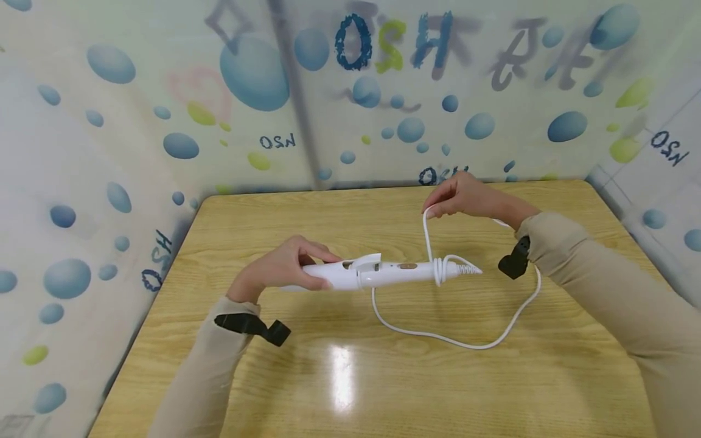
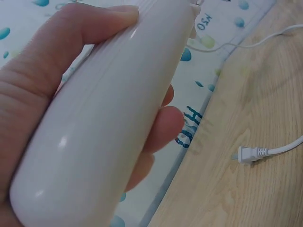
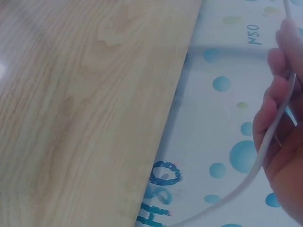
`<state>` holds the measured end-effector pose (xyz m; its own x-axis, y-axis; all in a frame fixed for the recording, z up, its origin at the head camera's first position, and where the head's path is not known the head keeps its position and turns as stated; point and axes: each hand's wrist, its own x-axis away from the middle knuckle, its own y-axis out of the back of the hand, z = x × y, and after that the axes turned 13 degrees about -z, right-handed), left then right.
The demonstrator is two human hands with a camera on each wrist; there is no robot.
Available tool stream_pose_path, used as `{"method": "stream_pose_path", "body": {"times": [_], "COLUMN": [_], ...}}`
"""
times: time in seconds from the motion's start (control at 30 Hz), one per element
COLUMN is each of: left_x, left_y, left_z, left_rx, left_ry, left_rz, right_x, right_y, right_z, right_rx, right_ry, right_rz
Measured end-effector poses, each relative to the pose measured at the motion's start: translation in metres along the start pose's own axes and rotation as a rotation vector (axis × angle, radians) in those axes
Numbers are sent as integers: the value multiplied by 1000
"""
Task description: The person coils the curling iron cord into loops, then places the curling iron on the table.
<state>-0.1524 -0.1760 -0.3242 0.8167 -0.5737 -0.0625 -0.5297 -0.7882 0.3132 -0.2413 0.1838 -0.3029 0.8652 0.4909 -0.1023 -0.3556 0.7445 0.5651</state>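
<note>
A white hair curling iron point(image 1: 397, 274) is held level above the table, with a raised lever and a brownish oval button on its side. My left hand point(image 1: 287, 267) grips its thick end, thumb on one side and fingers round the other, as the left wrist view shows. White cord point(image 1: 438, 272) is looped several times round the handle by the ribbed cord end. Above and to the right, my right hand point(image 1: 462, 194) pinches the cord, which also runs along the palm and fingers point(image 3: 265, 120) in the right wrist view.
The cord's slack lies in a wide curve on the wooden table point(image 1: 306, 377). Its two-pin plug point(image 2: 247, 155) rests on the tabletop in the left wrist view. Walls covered in a bubble-patterned sheet point(image 1: 350, 121) stand behind and beside the table.
</note>
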Motion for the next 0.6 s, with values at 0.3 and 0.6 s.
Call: {"method": "stream_pose_path", "body": {"times": [0.3, 0.6], "left_x": [-8, -17], "left_y": [-4, -5], "left_z": [7, 8], "left_rx": [-109, -240], "left_ry": [74, 70], "left_rz": [-27, -96], "right_x": [3, 11], "right_y": [6, 1], "right_z": [24, 44], "right_rx": [111, 212], "right_ry": [62, 145], "right_rz": [-66, -139]}}
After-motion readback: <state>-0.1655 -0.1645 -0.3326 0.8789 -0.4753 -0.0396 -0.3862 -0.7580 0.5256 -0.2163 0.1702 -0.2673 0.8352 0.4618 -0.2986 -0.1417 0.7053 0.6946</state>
